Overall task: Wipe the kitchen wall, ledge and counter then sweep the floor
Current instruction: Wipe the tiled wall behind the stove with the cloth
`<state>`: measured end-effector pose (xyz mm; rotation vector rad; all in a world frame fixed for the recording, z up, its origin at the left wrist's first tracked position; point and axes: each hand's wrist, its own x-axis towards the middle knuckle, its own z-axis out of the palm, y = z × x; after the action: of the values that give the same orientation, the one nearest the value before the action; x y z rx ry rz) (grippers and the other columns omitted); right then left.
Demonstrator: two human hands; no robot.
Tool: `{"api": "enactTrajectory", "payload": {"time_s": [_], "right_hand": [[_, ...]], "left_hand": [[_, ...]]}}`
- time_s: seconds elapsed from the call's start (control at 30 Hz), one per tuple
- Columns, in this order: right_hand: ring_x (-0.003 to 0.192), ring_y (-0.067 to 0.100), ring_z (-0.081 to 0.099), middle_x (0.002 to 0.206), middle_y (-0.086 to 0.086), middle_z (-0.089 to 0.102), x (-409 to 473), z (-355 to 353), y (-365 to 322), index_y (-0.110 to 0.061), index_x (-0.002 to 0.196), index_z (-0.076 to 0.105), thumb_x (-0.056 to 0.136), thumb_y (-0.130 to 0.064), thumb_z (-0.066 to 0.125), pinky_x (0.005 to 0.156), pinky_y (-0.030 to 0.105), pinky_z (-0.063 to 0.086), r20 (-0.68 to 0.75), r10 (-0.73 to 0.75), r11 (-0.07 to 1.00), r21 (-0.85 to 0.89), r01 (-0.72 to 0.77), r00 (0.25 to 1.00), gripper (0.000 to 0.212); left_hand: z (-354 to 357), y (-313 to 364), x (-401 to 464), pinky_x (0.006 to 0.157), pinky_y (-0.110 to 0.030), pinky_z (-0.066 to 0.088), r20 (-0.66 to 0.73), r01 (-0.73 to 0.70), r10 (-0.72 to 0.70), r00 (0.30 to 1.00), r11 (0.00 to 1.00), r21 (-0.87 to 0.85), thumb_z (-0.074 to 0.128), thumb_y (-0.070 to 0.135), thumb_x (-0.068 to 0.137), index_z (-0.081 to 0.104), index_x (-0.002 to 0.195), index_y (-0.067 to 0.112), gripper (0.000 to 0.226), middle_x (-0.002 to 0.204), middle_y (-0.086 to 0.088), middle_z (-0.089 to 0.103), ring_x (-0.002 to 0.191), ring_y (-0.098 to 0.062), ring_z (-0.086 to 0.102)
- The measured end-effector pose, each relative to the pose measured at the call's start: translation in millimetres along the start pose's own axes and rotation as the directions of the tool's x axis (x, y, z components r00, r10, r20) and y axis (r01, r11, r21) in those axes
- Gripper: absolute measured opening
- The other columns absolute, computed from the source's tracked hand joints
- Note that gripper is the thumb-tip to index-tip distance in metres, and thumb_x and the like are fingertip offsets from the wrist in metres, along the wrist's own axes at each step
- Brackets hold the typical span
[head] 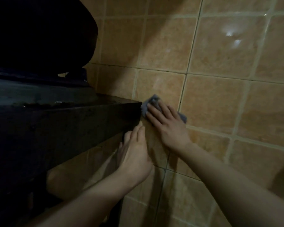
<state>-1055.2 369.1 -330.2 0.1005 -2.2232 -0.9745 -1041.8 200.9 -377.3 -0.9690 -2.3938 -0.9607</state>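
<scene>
Blue-grey cloth (pixel 150 104) pressed flat to the tiled wall (pixel 220 63) by the right hand (pixel 169 125), fingers straight; left hand (pixel 134 154) open, fingertips touching the dark ledge's (pixel 72 122) corner.

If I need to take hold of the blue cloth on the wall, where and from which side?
Pinch the corner of the blue cloth that pokes out right of the right hand, coming from the right. The rest lies flat under that hand's fingers against the tiled wall, and the dark ledge blocks the left.

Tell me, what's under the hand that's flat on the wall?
A crumpled grey-blue cloth lies under the right hand, pressed against the orange tiled wall. Its edges stick out; the hand covers its middle.
</scene>
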Motion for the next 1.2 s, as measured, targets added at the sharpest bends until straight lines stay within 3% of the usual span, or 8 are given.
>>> {"api": "enactTrajectory", "payload": {"time_s": [0.2, 0.27, 0.43, 0.57, 0.73, 0.87, 1.0, 1.2], "right_hand": [[0.132, 0.032, 0.043, 0.142, 0.005, 0.048, -17, 2, 1, -0.018, 0.134, 0.053, 0.081, -0.025, 0.033, 0.107, 0.041, 0.018, 0.047, -0.153, 0.988, -0.007, 0.153, 0.987, 0.057], [0.130, 0.033, 0.045, 0.142, 0.006, 0.048, -5, -12, 20, -0.018, 0.133, 0.053, 0.082, -0.022, 0.033, 0.106, 0.040, 0.018, 0.006, -0.104, 0.994, -0.015, 0.104, 0.995, 0.056], [0.145, 0.029, 0.011, 0.157, 0.001, 0.019, 2, -18, 24, -0.023, 0.148, 0.026, 0.089, -0.025, 0.019, 0.111, 0.036, -0.003, -0.024, 0.092, 0.996, 0.020, -0.091, 0.995, 0.059], [0.130, 0.032, 0.045, 0.138, 0.005, 0.052, -38, 17, -23, -0.019, 0.129, 0.058, 0.078, -0.026, 0.030, 0.108, 0.040, 0.015, 0.072, -0.159, 0.986, -0.030, 0.161, 0.985, 0.059], [0.145, 0.025, 0.009, 0.156, -0.001, 0.022, -62, 27, -36, -0.025, 0.146, 0.031, 0.082, -0.031, 0.008, 0.111, 0.038, -0.010, 0.240, -0.300, 0.951, -0.002, 0.310, 0.923, 0.068], [0.140, 0.031, 0.029, 0.151, 0.003, 0.034, -32, 0, 6, -0.020, 0.142, 0.040, 0.085, -0.026, 0.019, 0.113, 0.043, 0.019, 0.011, -0.049, 0.999, 0.011, 0.049, 0.999, 0.062], [0.143, 0.029, 0.019, 0.155, 0.002, 0.026, -41, 11, 4, -0.021, 0.146, 0.031, 0.087, -0.028, 0.021, 0.112, 0.041, 0.006, -0.006, 0.079, 0.997, -0.008, -0.079, 0.997, 0.061], [0.138, 0.028, 0.032, 0.148, 0.002, 0.039, -105, 38, -22, -0.019, 0.139, 0.047, 0.083, -0.027, 0.031, 0.113, 0.039, 0.004, 0.107, -0.260, 0.965, -0.018, 0.263, 0.960, 0.058]], "left_hand": [[8, -13, -12, 0.115, -0.031, 0.020, 0.007, 0.008, -0.008, 1.000, 0.999, -0.043, 0.056, 0.014, 0.085, 0.013, 0.147, 0.019, 0.075, 0.153, 0.004, 0.016, 0.140, -0.013, 0.012], [6, -12, -12, 0.114, -0.032, 0.022, 0.003, -0.010, 0.011, 1.000, 0.998, -0.069, 0.055, 0.009, 0.084, 0.014, 0.147, 0.018, 0.076, 0.152, 0.003, 0.018, 0.139, -0.014, 0.013], [18, -12, -17, 0.116, -0.033, 0.020, -0.005, -0.049, 0.048, 0.999, 0.998, -0.029, 0.055, 0.009, 0.083, 0.013, 0.148, 0.015, 0.078, 0.153, 0.002, 0.018, 0.138, -0.016, 0.015], [30, -18, -25, 0.116, -0.033, 0.020, 0.022, -0.033, 0.033, 0.999, 0.999, -0.012, 0.054, 0.015, 0.084, 0.012, 0.149, 0.017, 0.077, 0.154, 0.003, 0.016, 0.140, -0.017, 0.013], [30, -21, -31, 0.112, -0.028, 0.019, 0.040, -0.013, 0.012, 0.999, 0.999, 0.030, 0.055, 0.016, 0.086, 0.010, 0.149, 0.017, 0.077, 0.154, 0.002, 0.015, 0.140, -0.015, 0.012], [32, -18, -26, 0.115, -0.032, 0.020, 0.042, -0.021, 0.020, 0.999, 0.999, 0.029, 0.056, 0.015, 0.084, 0.012, 0.148, 0.015, 0.078, 0.154, 0.002, 0.016, 0.139, -0.017, 0.013], [40, -16, -28, 0.114, -0.033, 0.020, 0.047, -0.012, 0.012, 0.999, 1.000, 0.008, 0.057, 0.015, 0.085, 0.011, 0.149, 0.018, 0.078, 0.154, 0.003, 0.016, 0.140, -0.015, 0.012], [50, -13, -35, 0.113, -0.041, 0.027, 0.096, 0.014, -0.013, 0.995, 1.000, -0.005, 0.056, 0.014, 0.085, 0.015, 0.148, 0.019, 0.075, 0.152, 0.002, 0.021, 0.139, -0.016, 0.017]]}}
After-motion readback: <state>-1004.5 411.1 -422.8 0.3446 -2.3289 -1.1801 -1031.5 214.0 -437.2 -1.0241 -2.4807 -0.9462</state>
